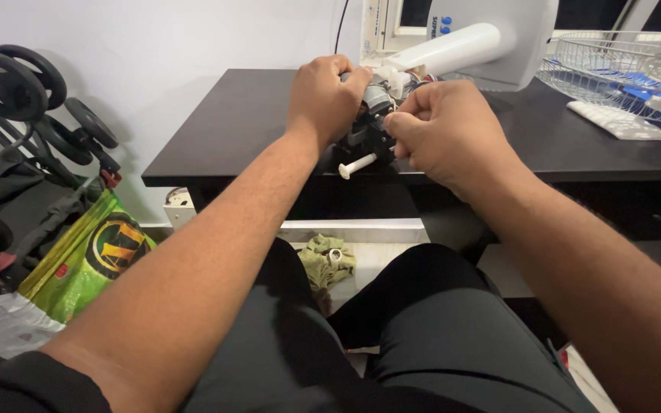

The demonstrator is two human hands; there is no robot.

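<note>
Small motor assembly (367, 134) is being gripped from above by left hand (325, 98), pinched at side by right hand (444, 131), over black table (223, 130) edge.

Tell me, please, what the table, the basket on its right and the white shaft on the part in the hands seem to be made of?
Table: probably laminated or painted wood, matt black, flat even top with square edges.
Basket: metal wire, white-coated; thin crossing rods show.
Shaft: likely plastic, smooth dull white; it juts from the dark motor-like part gripped by the left hand and right hand.
</note>
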